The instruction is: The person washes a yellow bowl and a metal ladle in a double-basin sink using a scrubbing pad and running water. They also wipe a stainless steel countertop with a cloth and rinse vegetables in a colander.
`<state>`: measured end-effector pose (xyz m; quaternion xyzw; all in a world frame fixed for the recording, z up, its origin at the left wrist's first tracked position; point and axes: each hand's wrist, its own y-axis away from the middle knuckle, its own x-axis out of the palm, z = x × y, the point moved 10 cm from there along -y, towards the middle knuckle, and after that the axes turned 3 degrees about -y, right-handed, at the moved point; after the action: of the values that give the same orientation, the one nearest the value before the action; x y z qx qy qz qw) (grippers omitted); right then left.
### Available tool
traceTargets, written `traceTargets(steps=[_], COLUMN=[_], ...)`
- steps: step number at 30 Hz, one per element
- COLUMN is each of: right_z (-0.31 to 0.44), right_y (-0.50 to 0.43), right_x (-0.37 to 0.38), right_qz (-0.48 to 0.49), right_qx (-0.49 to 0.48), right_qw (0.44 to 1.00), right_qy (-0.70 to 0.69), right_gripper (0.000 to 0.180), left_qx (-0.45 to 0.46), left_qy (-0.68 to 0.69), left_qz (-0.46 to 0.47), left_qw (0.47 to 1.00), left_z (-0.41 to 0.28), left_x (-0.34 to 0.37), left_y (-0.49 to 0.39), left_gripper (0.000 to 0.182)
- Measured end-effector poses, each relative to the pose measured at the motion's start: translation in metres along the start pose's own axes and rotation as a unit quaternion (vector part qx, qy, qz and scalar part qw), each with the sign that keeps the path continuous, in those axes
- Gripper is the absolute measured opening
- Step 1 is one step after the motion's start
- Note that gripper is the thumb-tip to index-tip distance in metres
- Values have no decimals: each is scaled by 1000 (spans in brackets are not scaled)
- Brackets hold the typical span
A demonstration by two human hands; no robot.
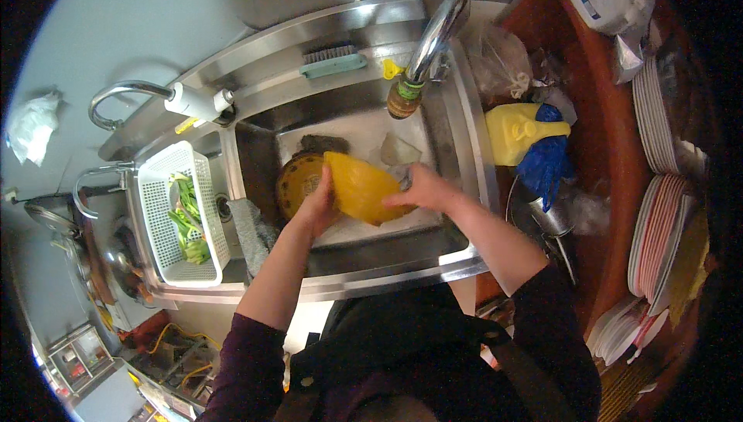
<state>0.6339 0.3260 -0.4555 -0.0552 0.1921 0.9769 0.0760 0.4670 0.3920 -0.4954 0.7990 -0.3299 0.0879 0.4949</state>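
Over the stainless steel sink [383,248], a yellow bowl [363,189] is held tilted between both hands. My left hand [320,210] grips its left side, thumb along the edge. On its right side lies my right hand [426,189], with a small greyish thing [400,175], perhaps a scrubber, at its fingers. Partly behind the left hand, a yellow-brown patterned bowl [293,187] sits on the sink floor. A dark, rough-looking item [325,143] and a pale, flat piece [400,150] lie farther back in the basin.
The chrome faucet [432,39] with its brown nozzle [403,102] overhangs the basin. A scrub brush [332,63] rests on the back ledge. At left, a white basket [180,219] holds green vegetables; a grey cloth [252,233] drapes over the divider. Rightward stand a yellow jug [511,134] and stacked plates [659,236].
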Motion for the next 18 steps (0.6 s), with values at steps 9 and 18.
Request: traceTargets(steps=[9, 18], right_z=[-62, -31], right_y=[-45, -28], right_x=[-61, -44], right_qz=[-134, -251], right_qx=[161, -76], right_qw=[939, 965], right_qy=[-273, -14], right_gripper=[71, 56], left_qx=[82, 109], left_qy=[64, 340], left_qz=[169, -23], left_qw=[980, 934], left_z=[15, 2], left_x=[-3, 15], left_y=[31, 32], left_gripper=[64, 49])
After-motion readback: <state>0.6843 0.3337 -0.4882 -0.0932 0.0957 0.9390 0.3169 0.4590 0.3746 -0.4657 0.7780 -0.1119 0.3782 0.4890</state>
